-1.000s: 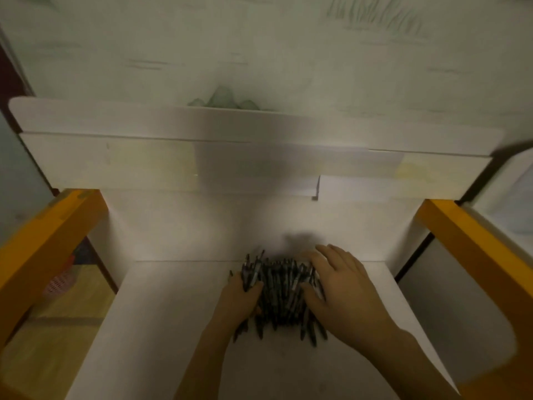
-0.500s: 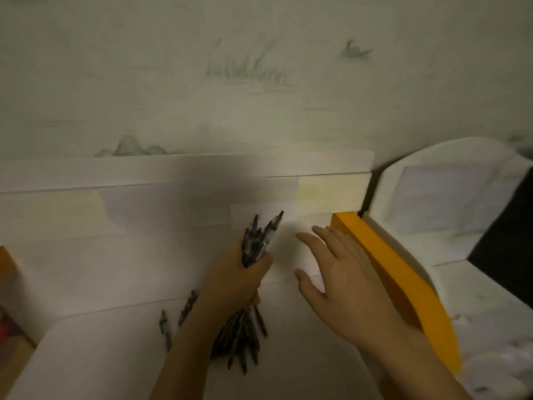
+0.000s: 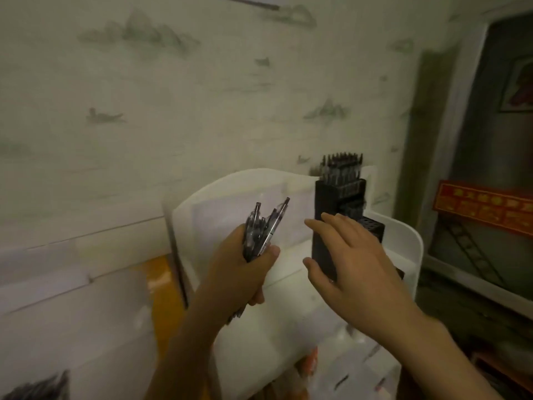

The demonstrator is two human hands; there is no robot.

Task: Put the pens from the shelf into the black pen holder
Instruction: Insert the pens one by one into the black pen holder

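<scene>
A: Status: left hand [image 3: 245,269] grips a bundle of pens [image 3: 261,229], fist wrapped round the barrels, tips fanning up and out. Right hand [image 3: 346,261] is spread wide, holding nothing, fingers reaching at the black pen holder [image 3: 343,203].

B: Where's the holder sitting?

A: On the white rack [image 3: 403,246], toward its back edge near the wall. Stepped block with hole grids. The top tier is already full of pens [image 3: 341,166]; the lower tiers look open, though it's blurry.

B: So the step is bundle to holder. How do we do it clean?

A: I'd say brace first. Right hand lands on the holder's near side and pins it so it can't tip or slide toward the rack's edge.

B: Then dump the whole fistful?

A: No. The holes look single-pen. Better to bring the bundle just beside the holder, peel pens off with the right hand and seat them one per hole.

B: Then nothing braces it.

A: True. Alternative: keep the brace and feed from the left fist with the thumb. Slower, less spill risk.

B: Orientation?

A: Can't tell which end is up in the fist. Match the filled tier.

B: More left over?

A: A dark pile [image 3: 37,388] at the shelf's near left corner, probably pens; too blurred to confirm.
</scene>
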